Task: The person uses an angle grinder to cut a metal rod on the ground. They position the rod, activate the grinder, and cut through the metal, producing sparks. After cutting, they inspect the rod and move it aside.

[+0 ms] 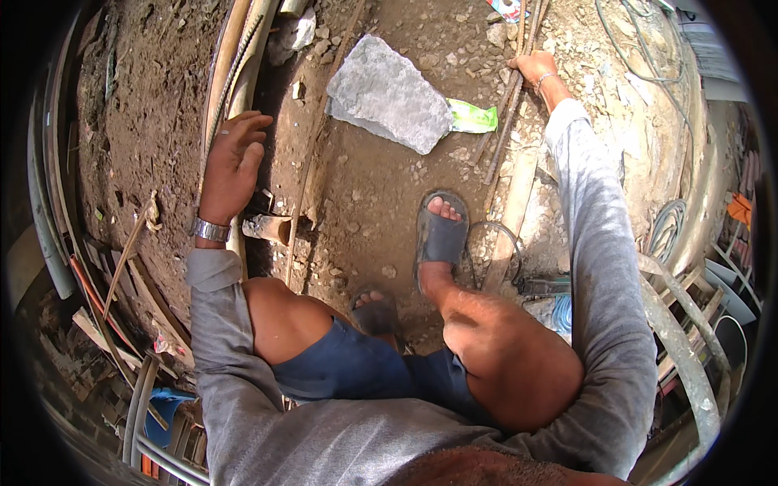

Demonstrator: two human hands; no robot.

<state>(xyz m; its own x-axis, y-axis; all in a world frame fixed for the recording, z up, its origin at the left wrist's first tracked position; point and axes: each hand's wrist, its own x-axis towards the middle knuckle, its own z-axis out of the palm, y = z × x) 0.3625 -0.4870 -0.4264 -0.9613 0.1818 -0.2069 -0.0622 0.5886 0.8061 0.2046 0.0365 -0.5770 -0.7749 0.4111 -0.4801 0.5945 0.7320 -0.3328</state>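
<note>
My right hand (536, 68) reaches far forward, its fingers closed at the rusty steel rebar (507, 121) that lies on the dirt. Over on the left, my left hand (235, 162) rests over wooden poles (243, 93), fingers stretched to the right and thumb apart. A ribbed steel bar (229, 85) runs along those poles and passes under this hand. Between my hands lies a large grey stone block (389, 91), with a green and white wrapper (472, 117) against its right end.
A thin rusty bar (310, 166) lies left of the stone. My sandalled foot (442, 231) is beside a wooden board (515, 219). Coiled cable (667, 229) and bent grey pipes (681, 356) are at the right. Loose rubble covers the ground; a blue object (166, 417) is at lower left.
</note>
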